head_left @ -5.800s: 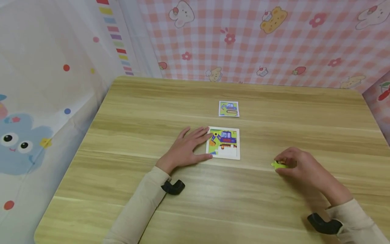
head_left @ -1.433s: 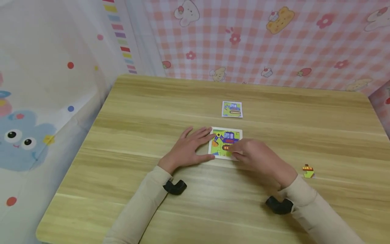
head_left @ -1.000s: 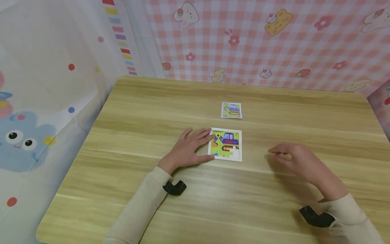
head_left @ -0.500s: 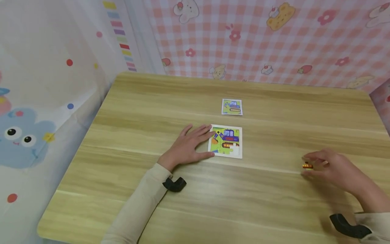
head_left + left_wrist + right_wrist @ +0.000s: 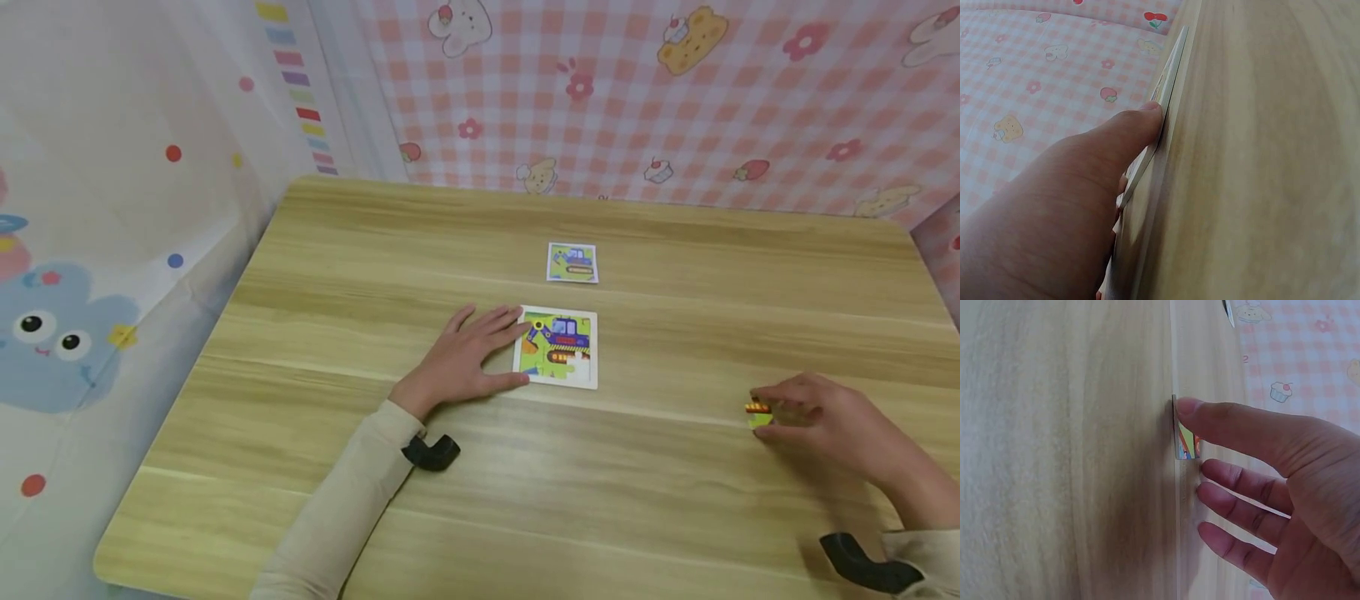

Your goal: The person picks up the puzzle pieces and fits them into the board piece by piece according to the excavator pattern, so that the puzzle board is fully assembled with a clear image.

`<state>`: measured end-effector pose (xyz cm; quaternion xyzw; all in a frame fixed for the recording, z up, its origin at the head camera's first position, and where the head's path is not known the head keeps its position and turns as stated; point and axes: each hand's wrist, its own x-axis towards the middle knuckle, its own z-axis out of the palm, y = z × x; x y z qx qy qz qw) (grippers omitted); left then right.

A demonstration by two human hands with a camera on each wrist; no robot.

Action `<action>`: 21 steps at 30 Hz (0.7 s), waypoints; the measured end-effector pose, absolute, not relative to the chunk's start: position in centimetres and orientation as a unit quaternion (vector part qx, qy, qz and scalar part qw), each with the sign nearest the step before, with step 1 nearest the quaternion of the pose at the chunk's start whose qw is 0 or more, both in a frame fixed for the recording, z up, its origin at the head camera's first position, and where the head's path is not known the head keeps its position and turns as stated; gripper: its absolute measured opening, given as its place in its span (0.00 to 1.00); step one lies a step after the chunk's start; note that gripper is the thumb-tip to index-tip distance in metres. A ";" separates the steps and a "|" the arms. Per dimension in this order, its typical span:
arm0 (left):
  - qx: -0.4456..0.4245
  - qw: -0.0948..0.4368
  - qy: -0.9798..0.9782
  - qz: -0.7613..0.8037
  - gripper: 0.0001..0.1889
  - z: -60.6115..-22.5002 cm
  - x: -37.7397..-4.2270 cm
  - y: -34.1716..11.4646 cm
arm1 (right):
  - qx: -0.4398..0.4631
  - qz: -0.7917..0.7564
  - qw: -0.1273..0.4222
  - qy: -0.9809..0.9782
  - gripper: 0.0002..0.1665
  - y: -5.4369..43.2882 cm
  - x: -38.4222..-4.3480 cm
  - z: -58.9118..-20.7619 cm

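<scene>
In the head view my left hand (image 5: 465,362) lies flat with spread fingers, its fingertips and thumb on the left border of a white-framed jigsaw puzzle (image 5: 594,350). The puzzle shows a blue excavator on green, with a white gap at its lower right. In the left wrist view the thumb (image 5: 1116,134) presses on the frame's edge. To the right, my right hand (image 5: 840,425) holds a puzzle piece (image 5: 760,419), green with an orange-brown band, between thumb and index finger at the tabletop. The right wrist view shows the thumb on the piece (image 5: 1186,440); the index finger is mostly hidden.
A small card (image 5: 572,263) with the same excavator picture lies behind the puzzle on the wooden table (image 5: 360,267). A pink checked cloth (image 5: 510,75) hangs along the back edge and a white patterned cloth (image 5: 112,208) at the left.
A piece now sits in the puzzle's lower middle, set there by my right hand. That hand then moved right to the loose piece and took hold of it. My left hand stayed on the frame.
</scene>
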<state>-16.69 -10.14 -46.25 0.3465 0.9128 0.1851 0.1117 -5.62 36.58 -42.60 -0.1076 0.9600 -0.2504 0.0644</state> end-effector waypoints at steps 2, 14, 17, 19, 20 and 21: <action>0.346 0.113 0.912 0.187 0.44 -46.3 -16.7 -10.1 | -0.114 -0.248 0.058 0.960 0.28 36.6 -5.6 -42.7; 0.346 0.112 0.912 0.190 0.44 -46.4 -16.7 -10.1 | -0.106 -0.253 0.051 0.960 0.28 36.7 -5.6 -43.1; 0.346 0.113 0.912 0.190 0.44 -46.3 -16.7 -10.1 | -0.104 -0.259 0.042 0.959 0.28 36.7 -5.5 -43.2; 0.346 0.115 0.912 0.190 0.44 -46.3 -16.7 -10.1 | -0.102 -0.260 0.038 0.960 0.27 36.8 -5.5 -43.2; 0.345 0.115 0.912 0.189 0.44 -46.3 -16.7 -10.1 | -0.099 -0.260 0.035 0.960 0.26 36.8 -5.5 -43.2; 0.345 0.115 0.912 0.189 0.44 -46.3 -16.7 -10.1 | -0.096 -0.259 0.034 0.960 0.26 36.8 -5.4 -43.2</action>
